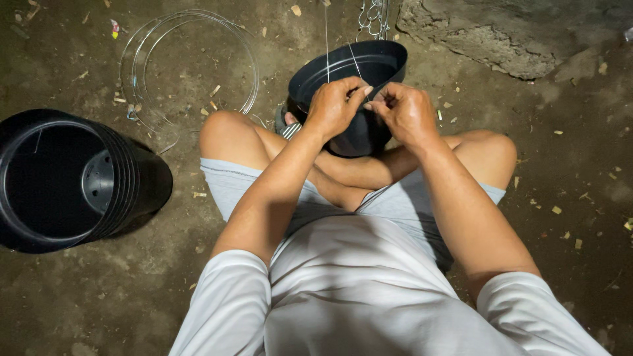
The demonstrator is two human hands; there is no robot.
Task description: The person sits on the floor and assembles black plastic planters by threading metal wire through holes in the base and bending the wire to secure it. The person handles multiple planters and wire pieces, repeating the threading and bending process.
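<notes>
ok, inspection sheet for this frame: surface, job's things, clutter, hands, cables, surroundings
surface: bare dirt floor.
job's things: black round plastic pot tilted ahead of crossed legs; thin wire strands rising from it.
clutter: wood chips scattered about.
hands: left hand and right hand pinch wire above the pot.
cables: loose coil of thin wire on floor; hanging metal chain.
surroundings: stack of black plastic pots on its side; rough stone slab.

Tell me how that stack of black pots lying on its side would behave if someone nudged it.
The stack of black pots lies on its side on the dirt floor, so its round walls would probably let it roll, likely curving since the pots taper. It looks like thin plastic, so probably light for its size. The nested pots might slide apart if pulled by one rim.
</notes>
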